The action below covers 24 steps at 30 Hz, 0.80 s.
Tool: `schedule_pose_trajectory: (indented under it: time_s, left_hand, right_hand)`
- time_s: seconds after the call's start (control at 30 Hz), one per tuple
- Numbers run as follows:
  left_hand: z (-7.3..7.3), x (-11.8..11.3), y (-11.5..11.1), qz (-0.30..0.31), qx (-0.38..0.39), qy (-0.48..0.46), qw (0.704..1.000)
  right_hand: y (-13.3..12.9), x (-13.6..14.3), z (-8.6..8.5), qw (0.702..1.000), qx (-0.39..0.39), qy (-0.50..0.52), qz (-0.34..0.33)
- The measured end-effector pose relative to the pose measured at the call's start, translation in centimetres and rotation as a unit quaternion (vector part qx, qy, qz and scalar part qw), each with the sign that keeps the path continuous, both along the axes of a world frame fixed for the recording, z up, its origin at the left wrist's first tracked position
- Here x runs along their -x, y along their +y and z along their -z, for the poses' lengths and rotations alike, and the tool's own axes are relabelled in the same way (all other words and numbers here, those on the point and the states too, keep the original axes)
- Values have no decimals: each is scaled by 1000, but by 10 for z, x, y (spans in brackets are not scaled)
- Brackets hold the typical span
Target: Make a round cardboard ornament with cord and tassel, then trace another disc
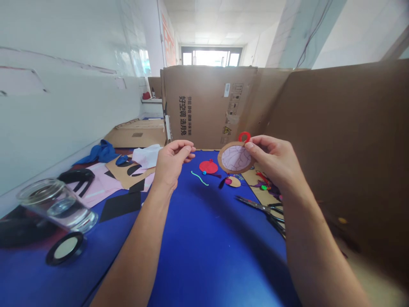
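My right hand [266,155] pinches the edge of a round cardboard disc [236,157] with a white, line-patterned centre and a red loop [244,137] at its top. The disc is held up above the blue table [198,247]. To its left, my left hand [179,157] is raised with thumb and fingertips together; whether something small is between them is too small to tell. Below and between the hands lie a red disc [208,166], a green cord [200,178] and a small tan disc [234,182] with a dark tassel [222,182] beside it.
Black-handled scissors [263,209] lie at the right, by coloured scraps [263,186]. On the left are a glass jar of water [60,209], a round lid [65,249], black paper [120,206], pink sheets [102,187] and blue cloth [102,152]. Cardboard panels [207,111] stand behind and right.
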<state>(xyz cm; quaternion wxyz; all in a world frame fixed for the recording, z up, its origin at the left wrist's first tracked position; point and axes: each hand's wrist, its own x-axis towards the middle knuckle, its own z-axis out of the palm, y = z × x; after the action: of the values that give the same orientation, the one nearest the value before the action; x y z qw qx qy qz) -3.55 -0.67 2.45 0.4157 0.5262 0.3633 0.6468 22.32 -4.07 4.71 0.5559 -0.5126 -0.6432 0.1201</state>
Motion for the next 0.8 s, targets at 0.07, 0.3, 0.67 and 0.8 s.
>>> schedule_pose_trajectory:
  time_s: [0.07,0.3,0.67,0.8]
  left_hand:
    - [1,0,0,0,1,-1,1000]
    - [0,2,1,1,9,-6,1000]
    - [1,-4,-4,14,14,7,1000]
    - [4,-13,-6,24,5,25,999]
  right_hand:
    - [1,-1,1,1000,2,4,-3]
    - [0,1,2,1000,17,6,-4]
    - [5,19,10,998,32,-21,-56]
    - [8,25,16,996,40,-31,-79]
